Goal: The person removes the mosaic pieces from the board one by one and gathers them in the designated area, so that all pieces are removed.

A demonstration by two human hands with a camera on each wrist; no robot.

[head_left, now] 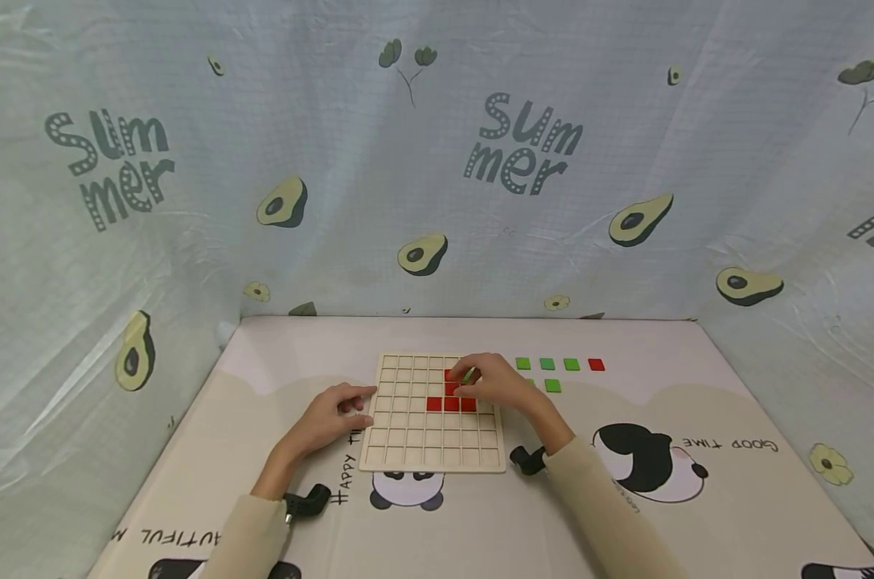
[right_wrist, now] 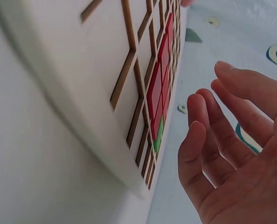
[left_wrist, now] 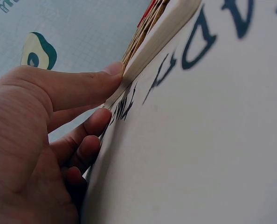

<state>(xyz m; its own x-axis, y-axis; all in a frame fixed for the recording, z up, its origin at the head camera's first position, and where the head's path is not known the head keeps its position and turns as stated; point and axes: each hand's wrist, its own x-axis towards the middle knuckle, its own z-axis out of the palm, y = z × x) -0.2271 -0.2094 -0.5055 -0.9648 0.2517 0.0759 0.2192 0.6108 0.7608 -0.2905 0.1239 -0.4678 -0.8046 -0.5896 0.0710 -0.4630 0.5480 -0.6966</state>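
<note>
A pale wooden grid board (head_left: 400,441) lies flat on the table. Several red square tiles (head_left: 434,404) sit in its cells on the right half, and a green tile (right_wrist: 158,135) lies beside them, partly covered by my right hand in the head view. My left hand (head_left: 326,418) touches the board's left edge with its thumb and index finger spread along it. Over the red tiles hovers my right hand (head_left: 500,381), its fingers loosely bent and apart. In the right wrist view no tile shows between those fingers.
Right of the board lie several loose green tiles (head_left: 571,364) and one red tile (head_left: 596,364). A printed cloth (head_left: 465,523) covers the table. Hanging sheets (head_left: 335,265) with avocado prints close off the back and sides.
</note>
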